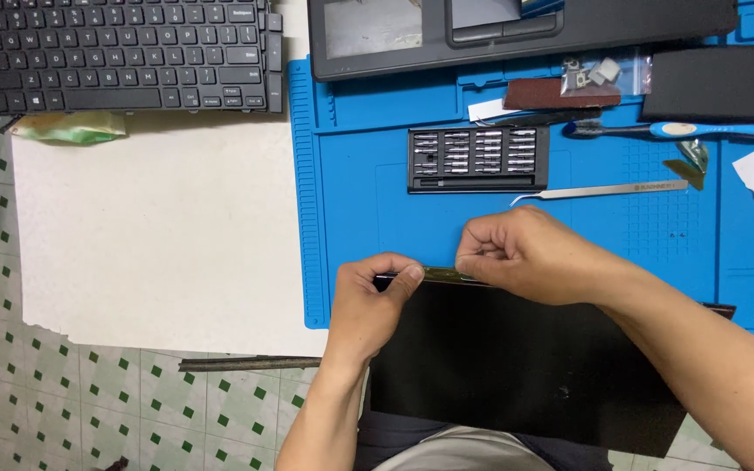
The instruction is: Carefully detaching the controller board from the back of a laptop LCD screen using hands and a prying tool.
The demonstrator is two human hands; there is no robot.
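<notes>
1. Hands first: the left hand (375, 296) is closed in a pinch, thumb and forefinger gripping the far left corner of a flat black rectangular panel (517, 366).
2. The right hand (525, 253) is curled shut beside it, fingertips pinching a thin greenish-gold strip (440, 274) that runs along the panel's far edge between the two hands.
3. The black panel lies with its far edge on the near part of a blue silicone work mat (351, 218); its near part sticks out past the tabletop edge toward the person's lap.
4. On the mat, just beyond the hands, lies a black tray of small screwdriver bits (478, 159) with a slim driver handle in its front slot.
5. A pair of silver curved-tip tweezers (604, 190) lies to the right of that tray, near the right hand but not touching it.
6. Farther back on the mat are a blue and white toothbrush (682, 130), a brown flat pad (551, 93) and a small clear bag of tiny parts (599, 74).
7. A dark grey laptop base with its touchpad (517, 26) rests across the mat's far edge.
8. A detached black keyboard (124, 52) lies on the white tabletop (159, 244) to the far left, well apart from both hands.
9. The floor (63, 401) beneath has green and white patterned tiles.
</notes>
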